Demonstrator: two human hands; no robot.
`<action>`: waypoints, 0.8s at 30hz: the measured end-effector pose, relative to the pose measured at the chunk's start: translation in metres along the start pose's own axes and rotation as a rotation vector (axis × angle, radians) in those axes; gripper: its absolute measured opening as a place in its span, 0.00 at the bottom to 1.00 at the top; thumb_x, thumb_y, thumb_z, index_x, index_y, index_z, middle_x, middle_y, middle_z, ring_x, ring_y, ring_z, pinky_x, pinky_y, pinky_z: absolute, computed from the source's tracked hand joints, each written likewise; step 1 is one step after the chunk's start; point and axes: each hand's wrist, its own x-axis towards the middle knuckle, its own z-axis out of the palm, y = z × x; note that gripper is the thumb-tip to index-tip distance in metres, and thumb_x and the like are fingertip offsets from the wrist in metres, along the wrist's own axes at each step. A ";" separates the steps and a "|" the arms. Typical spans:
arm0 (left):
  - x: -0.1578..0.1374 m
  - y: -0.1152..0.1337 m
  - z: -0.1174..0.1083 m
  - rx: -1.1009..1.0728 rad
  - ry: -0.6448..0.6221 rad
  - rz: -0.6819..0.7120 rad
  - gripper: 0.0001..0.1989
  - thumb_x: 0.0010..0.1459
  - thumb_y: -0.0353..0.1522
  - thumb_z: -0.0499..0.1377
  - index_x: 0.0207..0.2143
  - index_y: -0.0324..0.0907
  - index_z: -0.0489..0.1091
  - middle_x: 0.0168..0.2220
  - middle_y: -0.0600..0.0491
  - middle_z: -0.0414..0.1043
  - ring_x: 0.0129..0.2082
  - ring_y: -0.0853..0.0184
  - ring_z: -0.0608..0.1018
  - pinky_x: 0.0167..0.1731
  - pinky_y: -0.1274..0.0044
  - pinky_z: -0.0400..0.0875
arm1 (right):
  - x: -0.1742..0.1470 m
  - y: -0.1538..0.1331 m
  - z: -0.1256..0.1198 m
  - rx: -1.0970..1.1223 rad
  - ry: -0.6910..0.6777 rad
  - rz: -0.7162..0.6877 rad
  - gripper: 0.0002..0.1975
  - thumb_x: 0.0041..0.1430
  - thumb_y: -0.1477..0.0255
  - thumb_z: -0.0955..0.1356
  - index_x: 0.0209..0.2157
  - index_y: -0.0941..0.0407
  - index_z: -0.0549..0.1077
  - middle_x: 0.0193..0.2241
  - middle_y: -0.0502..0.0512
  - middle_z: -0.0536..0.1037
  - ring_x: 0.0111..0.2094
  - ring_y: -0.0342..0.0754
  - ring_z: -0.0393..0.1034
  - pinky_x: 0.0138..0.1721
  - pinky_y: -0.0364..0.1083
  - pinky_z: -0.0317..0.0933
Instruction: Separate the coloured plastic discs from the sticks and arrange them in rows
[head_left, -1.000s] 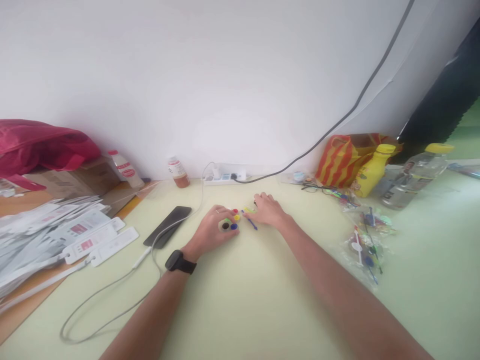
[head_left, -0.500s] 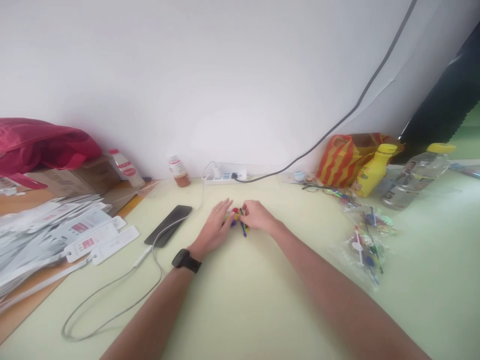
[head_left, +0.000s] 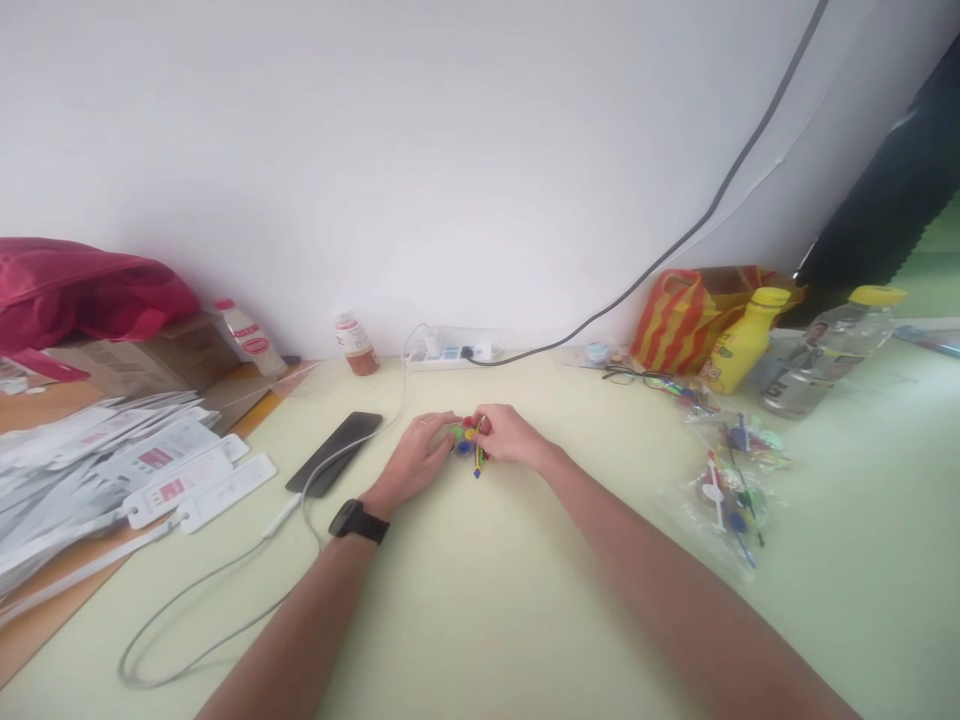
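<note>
Several small round plastic pieces (head_left: 464,447) in blue, red, yellow and green lie close together on the pale table between my hands. My left hand (head_left: 418,455), with a black watch on its wrist, rests at their left side, its thumb apart from its curved fingers and the fingertips by the pieces. From the right, my right hand (head_left: 508,435) pinches a thin blue-and-yellow plastic stick (head_left: 478,462) that points down toward me. The fingers partly cover the pieces, so how they join cannot be made out.
A phone (head_left: 334,455) on a white cable lies left, near a pile of white tags (head_left: 172,485). At the back stand a drink bottle (head_left: 356,345) and a power strip (head_left: 450,357). Bagged colourful parts (head_left: 731,500), a yellow bottle (head_left: 750,340) and a clear bottle (head_left: 832,350) are right.
My left hand has shifted slightly left and its fingers have curled more. My right hand has moved a little left with the stick, which now points straighter toward me.
</note>
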 end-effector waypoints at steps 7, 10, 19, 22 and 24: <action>0.000 -0.002 0.003 -0.005 0.049 -0.054 0.17 0.71 0.44 0.54 0.52 0.47 0.75 0.60 0.48 0.75 0.63 0.53 0.73 0.64 0.60 0.66 | -0.001 0.001 0.003 0.036 0.045 -0.071 0.07 0.64 0.77 0.70 0.43 0.55 0.78 0.29 0.49 0.77 0.27 0.42 0.71 0.31 0.42 0.62; -0.001 0.000 -0.002 -0.030 0.005 -0.078 0.18 0.72 0.38 0.49 0.54 0.48 0.75 0.65 0.50 0.70 0.65 0.55 0.71 0.65 0.60 0.64 | -0.003 -0.001 0.001 0.020 0.040 -0.099 0.07 0.64 0.78 0.69 0.41 0.55 0.78 0.28 0.48 0.76 0.26 0.42 0.70 0.32 0.42 0.61; -0.003 -0.002 -0.004 -0.080 -0.001 -0.079 0.15 0.68 0.38 0.54 0.53 0.47 0.75 0.63 0.49 0.73 0.65 0.55 0.71 0.67 0.59 0.61 | 0.002 0.005 0.005 -0.091 0.084 -0.183 0.06 0.63 0.74 0.70 0.41 0.55 0.78 0.33 0.51 0.75 0.34 0.45 0.67 0.37 0.43 0.59; -0.003 0.000 -0.006 -0.074 -0.002 -0.083 0.18 0.71 0.42 0.52 0.56 0.47 0.73 0.63 0.48 0.73 0.65 0.55 0.71 0.67 0.60 0.62 | 0.003 0.006 0.005 -0.102 0.095 -0.204 0.03 0.63 0.72 0.69 0.39 0.55 0.76 0.34 0.52 0.75 0.35 0.45 0.67 0.38 0.44 0.59; -0.004 0.001 -0.008 -0.071 -0.031 -0.079 0.20 0.72 0.43 0.52 0.59 0.49 0.72 0.64 0.49 0.71 0.66 0.55 0.70 0.67 0.60 0.61 | 0.002 0.007 0.004 -0.091 0.076 -0.216 0.05 0.63 0.68 0.70 0.38 0.55 0.75 0.33 0.52 0.74 0.35 0.46 0.66 0.37 0.44 0.58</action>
